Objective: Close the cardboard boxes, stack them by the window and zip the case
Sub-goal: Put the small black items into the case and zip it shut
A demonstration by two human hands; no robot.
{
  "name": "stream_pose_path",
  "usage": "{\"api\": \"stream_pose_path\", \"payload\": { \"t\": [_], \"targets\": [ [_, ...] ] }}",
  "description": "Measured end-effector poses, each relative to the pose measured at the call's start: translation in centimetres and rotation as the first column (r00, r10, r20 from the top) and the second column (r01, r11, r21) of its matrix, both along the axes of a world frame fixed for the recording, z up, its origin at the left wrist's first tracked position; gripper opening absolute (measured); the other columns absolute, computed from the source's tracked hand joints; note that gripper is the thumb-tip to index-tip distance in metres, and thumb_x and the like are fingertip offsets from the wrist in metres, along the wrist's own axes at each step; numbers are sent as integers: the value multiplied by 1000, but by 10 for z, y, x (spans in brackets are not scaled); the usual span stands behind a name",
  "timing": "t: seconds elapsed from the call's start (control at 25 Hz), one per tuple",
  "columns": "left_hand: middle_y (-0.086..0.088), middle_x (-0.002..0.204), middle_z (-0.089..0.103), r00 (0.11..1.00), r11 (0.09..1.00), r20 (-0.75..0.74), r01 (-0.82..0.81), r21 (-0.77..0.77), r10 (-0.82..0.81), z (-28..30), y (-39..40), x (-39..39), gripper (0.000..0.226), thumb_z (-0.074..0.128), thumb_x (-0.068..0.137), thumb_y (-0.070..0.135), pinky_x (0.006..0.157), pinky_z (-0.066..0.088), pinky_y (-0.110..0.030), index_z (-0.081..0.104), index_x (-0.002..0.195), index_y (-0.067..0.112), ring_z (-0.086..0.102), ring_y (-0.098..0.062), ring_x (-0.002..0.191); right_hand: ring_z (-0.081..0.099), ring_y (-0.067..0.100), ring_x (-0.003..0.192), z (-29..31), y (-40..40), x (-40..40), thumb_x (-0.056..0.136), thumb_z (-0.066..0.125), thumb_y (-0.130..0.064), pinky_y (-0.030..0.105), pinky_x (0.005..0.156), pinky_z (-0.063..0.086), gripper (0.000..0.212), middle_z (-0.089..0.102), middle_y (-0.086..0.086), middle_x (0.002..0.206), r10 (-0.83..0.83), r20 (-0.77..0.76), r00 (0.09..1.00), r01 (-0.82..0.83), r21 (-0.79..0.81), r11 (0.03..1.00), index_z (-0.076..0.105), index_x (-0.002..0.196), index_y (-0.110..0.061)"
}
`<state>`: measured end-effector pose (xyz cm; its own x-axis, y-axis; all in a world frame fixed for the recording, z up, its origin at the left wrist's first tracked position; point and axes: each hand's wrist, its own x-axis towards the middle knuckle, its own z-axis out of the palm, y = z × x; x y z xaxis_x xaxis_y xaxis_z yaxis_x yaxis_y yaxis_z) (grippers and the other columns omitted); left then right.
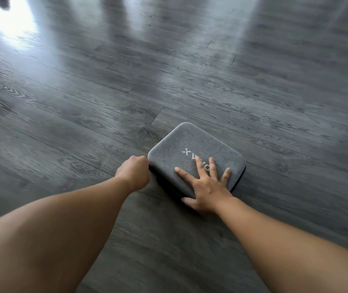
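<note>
A grey fabric case (187,145) with a pale logo lies flat on the dark wood floor, lid down. My right hand (206,185) rests flat on its near part, fingers spread, pressing the lid. My left hand (134,173) is curled into a fist against the case's left corner, at the dark zipper seam; what its fingers pinch is hidden. No cardboard boxes are in view.
Grey wood-plank floor (169,70) stretches all around the case. Bright light glares on the floor at the far left (14,20), with a dark shape in the top-left corner.
</note>
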<state>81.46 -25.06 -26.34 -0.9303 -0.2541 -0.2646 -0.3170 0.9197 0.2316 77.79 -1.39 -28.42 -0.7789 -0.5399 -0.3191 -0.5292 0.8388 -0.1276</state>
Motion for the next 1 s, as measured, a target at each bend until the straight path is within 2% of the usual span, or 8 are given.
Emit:
{"api": "stream_pose_path", "payload": {
  "t": [0.12, 0.24, 0.44, 0.56, 0.64, 0.8, 0.92, 1.0],
  "targets": [
    [-7, 88, 62, 990, 988, 23, 134, 82, -136, -1, 21, 5, 8, 51, 77, 12, 71, 56, -41, 58, 80, 16, 63, -33, 84, -33, 51, 141, 3, -20, -2, 85, 60, -64, 84, 98, -16, 91, -30, 12, 162, -99, 30, 995, 99, -5, 995, -11, 143, -67],
    [-5, 93, 59, 988, 987, 44, 142, 69, -146, 1, 28, 4, 14, 50, 79, 15, 67, 51, -38, 59, 88, 19, 62, -32, 86, -30, 52, 142, 9, -29, -1, 86, 59, -64, 83, 102, -11, 91, -29, 16, 162, -98, 30, 995, 97, 44, 994, -11, 146, -62],
    [-5, 95, 59, 997, 997, 46, 71, -17, -70, 9, 4, -1, 27, 47, 78, 14, 67, 47, -37, 64, 96, 24, 61, -33, 85, -14, 43, 149, 23, 4, -5, 67, 57, -86, 67, 112, 1, 113, -20, 12, 165, 231, 15, 973, -231, 102, 968, -15, 149, -55],
    [-5, 97, 59, 997, 998, 60, 48, -52, -44, 12, -3, -2, 25, 47, 78, 11, 69, 49, -37, 62, 94, 21, 62, -33, 87, -5, 37, 151, 24, 14, -8, 66, 70, -72, 64, 111, 7, 121, -16, 9, 167, 346, 4, 938, -342, 156, 927, -16, 149, -55],
    [-4, 91, 57, 997, 998, 59, 42, -37, -40, 12, -3, -2, 16, 46, 78, 9, 67, 49, -37, 57, 84, 20, 58, -31, 79, 2, 35, 151, 22, 12, -9, 69, 73, -63, 64, 111, 13, 118, -11, 7, 167, 330, -22, 944, -323, 157, 933, -11, 151, -54],
    [-5, 82, 57, 994, 997, 82, 63, 38, -66, 13, 0, 0, 22, 48, 77, 6, 62, 49, -37, 42, 63, 21, 55, -28, 72, 12, 36, 147, 19, 1, -5, 67, 70, -70, 65, 108, 20, 115, -2, 8, 168, 256, -55, 965, -247, 136, 959, -5, 152, -52],
    [-6, 94, 68, 985, 986, 93, 135, 101, -144, 9, 5, 2, 16, 57, 81, 9, 79, 56, -40, 70, 82, 18, 63, -31, 92, 17, 40, 143, 16, -12, -3, 69, 65, -74, 66, 103, 23, 114, 2, 14, 167, 138, -101, 985, -122, 156, 980, -3, 154, -44],
    [-2, 93, 69, 980, 976, 80, 168, 135, -180, 6, 8, 3, 18, 62, 84, 10, 81, 55, -35, 75, 96, 15, 63, -28, 97, 19, 43, 139, 16, -24, -1, 71, 65, -73, 67, 101, 24, 112, 3, 18, 166, 27, -100, 995, -10, 169, 986, -3, 154, -39]
  ]
}}
